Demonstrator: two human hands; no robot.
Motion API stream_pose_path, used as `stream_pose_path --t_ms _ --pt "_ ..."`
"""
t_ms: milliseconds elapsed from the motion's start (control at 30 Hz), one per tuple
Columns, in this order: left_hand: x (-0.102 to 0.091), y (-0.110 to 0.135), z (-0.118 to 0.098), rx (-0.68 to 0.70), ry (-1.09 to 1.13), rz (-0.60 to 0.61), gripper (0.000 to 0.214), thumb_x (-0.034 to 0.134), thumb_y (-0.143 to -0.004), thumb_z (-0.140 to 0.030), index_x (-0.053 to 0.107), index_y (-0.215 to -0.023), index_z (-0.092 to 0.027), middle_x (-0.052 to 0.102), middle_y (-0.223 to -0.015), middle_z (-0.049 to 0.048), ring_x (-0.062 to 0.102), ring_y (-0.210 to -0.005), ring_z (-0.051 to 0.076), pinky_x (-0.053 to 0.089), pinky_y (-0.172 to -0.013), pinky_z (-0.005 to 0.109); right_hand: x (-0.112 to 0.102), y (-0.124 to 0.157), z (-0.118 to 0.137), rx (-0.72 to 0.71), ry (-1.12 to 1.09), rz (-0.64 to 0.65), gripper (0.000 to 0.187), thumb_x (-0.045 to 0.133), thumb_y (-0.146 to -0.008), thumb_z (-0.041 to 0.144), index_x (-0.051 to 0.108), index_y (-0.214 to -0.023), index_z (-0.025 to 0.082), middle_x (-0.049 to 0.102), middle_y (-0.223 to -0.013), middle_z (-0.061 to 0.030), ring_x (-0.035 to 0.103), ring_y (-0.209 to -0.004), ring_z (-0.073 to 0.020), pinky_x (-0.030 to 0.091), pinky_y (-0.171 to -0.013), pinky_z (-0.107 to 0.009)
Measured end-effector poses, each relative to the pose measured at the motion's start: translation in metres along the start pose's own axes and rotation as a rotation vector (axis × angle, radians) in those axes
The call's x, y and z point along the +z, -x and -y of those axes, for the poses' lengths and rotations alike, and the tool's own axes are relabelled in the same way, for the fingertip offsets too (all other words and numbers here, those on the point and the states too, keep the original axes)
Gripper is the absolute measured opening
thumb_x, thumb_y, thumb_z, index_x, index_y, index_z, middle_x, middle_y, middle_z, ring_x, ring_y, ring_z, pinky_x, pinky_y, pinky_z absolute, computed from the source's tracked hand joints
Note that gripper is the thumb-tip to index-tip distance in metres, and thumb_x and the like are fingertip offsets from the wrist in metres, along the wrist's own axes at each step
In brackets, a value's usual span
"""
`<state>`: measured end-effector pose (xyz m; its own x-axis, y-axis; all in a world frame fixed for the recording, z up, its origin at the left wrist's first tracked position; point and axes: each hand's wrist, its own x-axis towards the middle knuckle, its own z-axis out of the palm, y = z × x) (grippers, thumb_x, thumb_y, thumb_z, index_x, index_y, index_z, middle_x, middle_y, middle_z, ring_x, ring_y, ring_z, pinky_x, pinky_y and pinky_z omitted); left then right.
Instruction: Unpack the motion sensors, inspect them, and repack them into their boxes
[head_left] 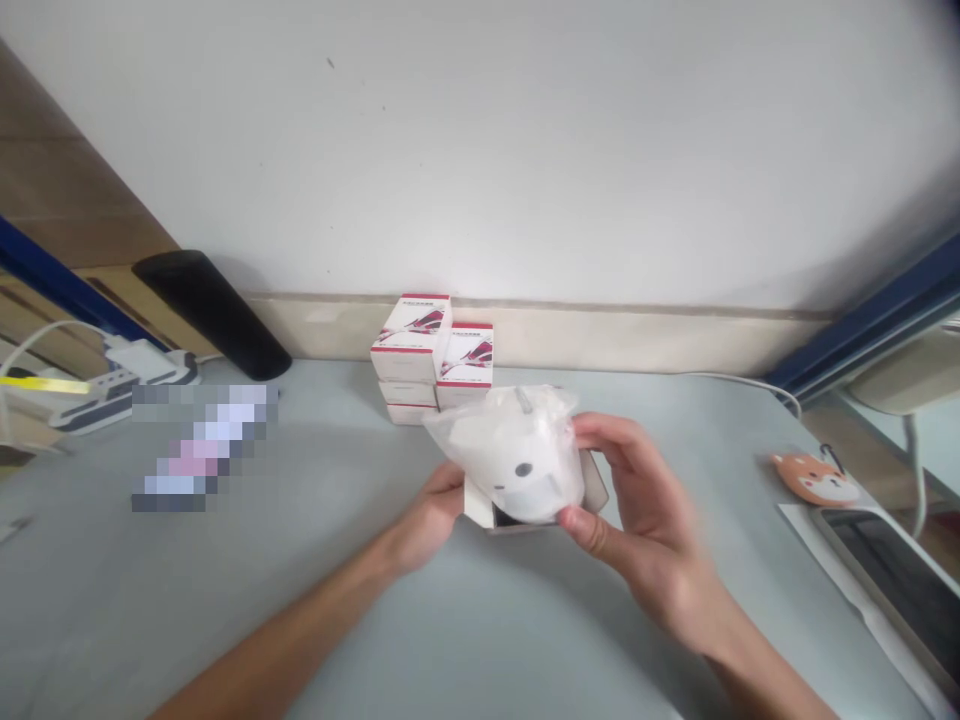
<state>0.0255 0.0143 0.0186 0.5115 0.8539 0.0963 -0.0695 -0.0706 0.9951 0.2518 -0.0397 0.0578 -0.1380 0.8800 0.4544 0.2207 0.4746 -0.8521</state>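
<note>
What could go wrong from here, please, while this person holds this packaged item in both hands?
The clear plastic bag around the white object looks smooth, and the left hand and right hand hold it only at its sides, so it could slip and fall. The flaps of the open small white carton could bend or tear if pressed. The stacked white boxes with red edges stand close behind, so a careless move might knock them.

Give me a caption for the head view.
Left hand and right hand hold a plastic-wrapped white object at an open white carton, stacked red-and-white boxes behind.
</note>
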Motion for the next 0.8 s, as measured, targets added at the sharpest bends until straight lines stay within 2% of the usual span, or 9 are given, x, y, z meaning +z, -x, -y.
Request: stream_pose_path --t_ms 100,200,267,367,467,533,633,700,800 --pt "-0.001 0.001 -0.007 -0.109 0.098 0.057 0.029 0.062 -0.098 -0.041 0.077 -0.113 -0.021 0.078 -0.112 0.0081 0.068 -0.118 0.033 0.053 -0.105 0.053 0.003 0.002 -0.005 0.006 -0.009 -0.01 0.052 0.07 -0.096 0.025 0.051 -0.143 0.038 0.061 -0.135 -0.0053 0.059 -0.124 -0.0249 0.054 -0.102 -0.04" --pt "0.0 0.006 -0.006 -0.09 0.16 0.018 0.031 0.06 -0.1 -0.04 0.073 -0.124 -0.024 0.075 -0.127 0.0077 0.063 -0.128 0.033 0.05 -0.11 0.05 0.007 0.003 -0.006 -0.004 0.052 -0.04 0.062 0.064 -0.097 0.021 0.042 -0.153 0.037 0.051 -0.153 -0.0076 0.053 -0.136 -0.0277 0.05 -0.11 -0.046" --pt "0.001 0.01 -0.004 -0.001 0.183 -0.053 0.035 0.056 -0.103 -0.039 0.067 -0.135 -0.028 0.069 -0.139 0.0066 0.06 -0.134 0.03 0.048 -0.114 0.046 0.009 0.003 -0.004 -0.019 0.097 -0.045 0.07 0.062 -0.097 0.019 0.035 -0.159 0.036 0.045 -0.16 -0.0084 0.048 -0.141 -0.0289 0.046 -0.115 -0.049" --pt "0.004 0.015 -0.004 0.168 0.145 -0.13 0.046 0.05 -0.107 -0.045 0.05 -0.151 -0.033 0.056 -0.153 0.0075 0.053 -0.142 0.029 0.046 -0.117 0.047 0.012 0.002 -0.003 -0.047 0.129 -0.044 0.075 0.061 -0.096 0.017 0.03 -0.161 0.034 0.044 -0.159 -0.0098 0.049 -0.14 -0.0297 0.045 -0.116 -0.051" --pt "0.007 0.015 -0.007 0.361 0.027 -0.143 0.071 0.056 -0.101 -0.059 0.026 -0.162 -0.037 0.045 -0.161 0.0112 0.05 -0.143 0.033 0.045 -0.117 0.054 0.013 -0.001 -0.004 -0.084 0.151 -0.027 0.069 0.062 -0.095 0.016 0.038 -0.157 0.031 0.046 -0.155 -0.0105 0.047 -0.14 -0.0305 0.045 -0.114 -0.05" --pt "0.008 0.014 -0.008 0.527 -0.118 -0.134 0.085 0.064 -0.096 -0.059 0.017 -0.164 -0.036 0.039 -0.163 0.0138 0.048 -0.144 0.035 0.044 -0.117 0.058 0.011 -0.003 -0.004 -0.113 0.148 -0.022 0.06 0.062 -0.095 0.015 0.045 -0.15 0.03 0.05 -0.149 -0.0106 0.048 -0.138 -0.0303 0.044 -0.112 -0.049" --pt "0.01 0.011 -0.01 0.739 -0.409 -0.12 0.079 0.074 -0.092 -0.034 0.031 -0.159 -0.03 0.045 -0.151 0.0149 0.05 -0.138 0.032 0.048 -0.111 0.051 0.006 -0.007 -0.005 -0.152 0.187 -0.008 0.042 0.059 -0.095 0.013 0.054 -0.135 0.028 0.055 -0.132 -0.0098 0.054 -0.125 -0.0282 0.046 -0.103 -0.047" --pt "0.012 0.01 -0.014 0.77 -0.536 -0.135 0.068 0.072 -0.088 -0.017 0.043 -0.149 -0.026 0.054 -0.137 0.013 0.056 -0.127 0.027 0.054 -0.099 0.043 0.002 -0.009 -0.005 -0.184 0.251 0.004 0.036 0.058 -0.095 0.012 0.057 -0.128 0.026 0.055 -0.123 -0.0091 0.055 -0.115 -0.0263 0.046 -0.097 -0.045" --pt "0.013 0.011 -0.023 0.734 -0.591 -0.143 0.056 0.066 -0.085 -0.01 0.048 -0.137 -0.024 0.06 -0.12 0.0108 0.059 -0.109 0.024 0.055 -0.082 0.036 -0.002 -0.01 -0.004 -0.23 0.33 0.02 0.031 0.054 -0.095 0.011 0.061 -0.123 0.023 0.052 -0.114 -0.0088 0.056 -0.104 -0.0243 0.047 -0.088 -0.043"
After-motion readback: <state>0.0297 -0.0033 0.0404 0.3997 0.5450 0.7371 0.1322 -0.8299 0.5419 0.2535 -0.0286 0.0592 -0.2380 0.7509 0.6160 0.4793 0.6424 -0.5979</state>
